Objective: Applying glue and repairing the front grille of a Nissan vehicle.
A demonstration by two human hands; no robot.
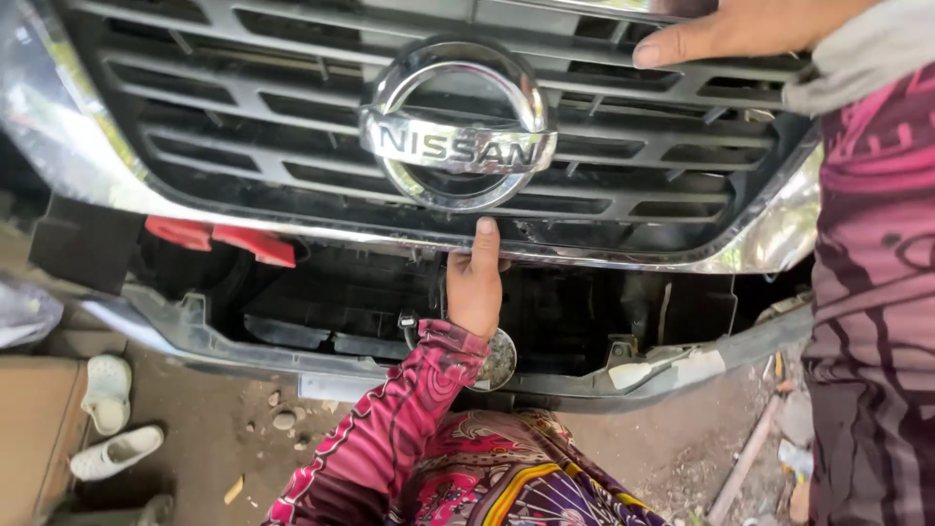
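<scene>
A black car grille [243,107] with a chrome surround and a round chrome emblem [456,127] fills the upper view. My left hand [475,287], in a pink patterned sleeve, grips the grille's lower chrome edge just under the emblem. Its thumb points up on the front face and its fingers are hidden behind. My right hand [740,29] holds the grille's top edge at the upper right, thumb stretched to the left. A small round shiny piece [502,360] shows just below my left wrist.
Below the grille lies a dark opening with a grey bumper frame [195,331] and a red part [219,239] at the left. Two white sandals [107,390] lie on the dirt ground at the lower left. A stick [745,458] and debris lie at the lower right.
</scene>
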